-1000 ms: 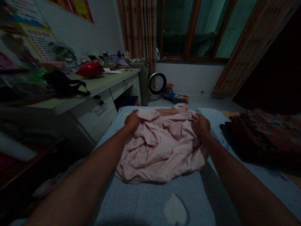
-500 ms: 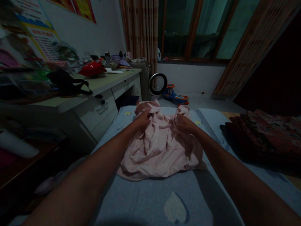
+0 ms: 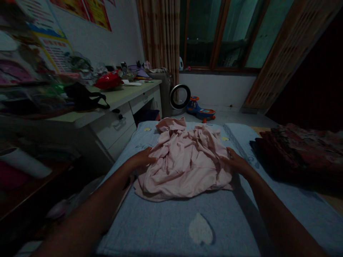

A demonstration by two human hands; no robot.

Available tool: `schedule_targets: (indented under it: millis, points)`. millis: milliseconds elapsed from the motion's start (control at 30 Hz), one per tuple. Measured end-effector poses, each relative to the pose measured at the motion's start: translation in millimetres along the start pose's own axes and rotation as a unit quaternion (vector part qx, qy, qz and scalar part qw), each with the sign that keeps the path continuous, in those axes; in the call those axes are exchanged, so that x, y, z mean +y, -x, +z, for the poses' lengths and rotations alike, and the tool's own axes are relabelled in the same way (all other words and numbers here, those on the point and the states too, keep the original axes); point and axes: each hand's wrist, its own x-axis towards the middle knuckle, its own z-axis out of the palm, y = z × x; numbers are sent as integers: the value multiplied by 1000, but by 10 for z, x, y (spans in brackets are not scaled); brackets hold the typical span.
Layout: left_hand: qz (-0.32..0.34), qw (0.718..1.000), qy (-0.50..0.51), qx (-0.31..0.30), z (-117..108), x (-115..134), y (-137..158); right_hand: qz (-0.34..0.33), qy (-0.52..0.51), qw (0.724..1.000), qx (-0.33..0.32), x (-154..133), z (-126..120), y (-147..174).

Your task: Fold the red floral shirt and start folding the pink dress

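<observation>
A pale pink garment, wrinkled and bunched, lies on the blue bed cover, its collar-like end pointing away from me. At its left edge is my left hand, fingers stretched out and thumb apart, touching the cloth. My right hand is at the opposite edge with thumb and fingers spread, the thumb resting against the fabric. Neither hand visibly grips the cloth. Some fingertips are hard to make out in the dim light.
A stack of dark, folded patterned cloth sits on the right. Along the left runs a cluttered desk with drawers. Beyond the bed are a round-doored appliance, a blue and orange ride-on toy and a window.
Both hands let go of the garment's upper part and moved outward and nearer to me, to its sides. The cloth's top now lies flatter and spread wider.
</observation>
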Motion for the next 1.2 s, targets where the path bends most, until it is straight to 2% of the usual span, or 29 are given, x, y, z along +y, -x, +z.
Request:
schedule_targets:
  millis: [133,233,300,367,467,533,600,633,767,833,933,1033,1133,1200]
  points:
    - [32,996,88,-6,156,166,129,1,-40,999,13,-44,156,209]
    - [40,984,171,19,239,462,229,-61,-57,996,24,-280,195,273]
    - [50,966,247,47,287,692,318,-111,-76,990,33,-481,200,316]
    - [97,948,294,69,341,922,437,-145,-93,984,45,-696,206,381]
    - [182,948,252,73,436,1204,664,-210,-128,969,36,-977,223,521]
    - [231,955,184,19,499,1305,814,-260,-146,954,-25,-1071,229,611]
    - [256,957,129,-36,550,1309,931,-271,-155,948,-63,-1051,223,676]
    - [254,959,115,-49,571,1275,973,-257,-155,952,-55,-1000,217,698]
    - [151,981,123,-30,634,989,1057,-142,-111,983,37,-670,215,787]
    - [100,988,119,-24,663,844,1070,-112,-87,990,16,-540,245,854]
    - [94,990,104,-22,693,738,1069,-109,-58,992,-26,-488,304,947]
    - [118,982,145,6,691,798,1060,-125,-53,991,3,-594,323,984]
    - [101,964,241,40,701,984,1085,-142,-81,986,39,-799,297,991]
    - [104,940,325,12,752,1123,1129,-153,-101,982,32,-949,289,1014]
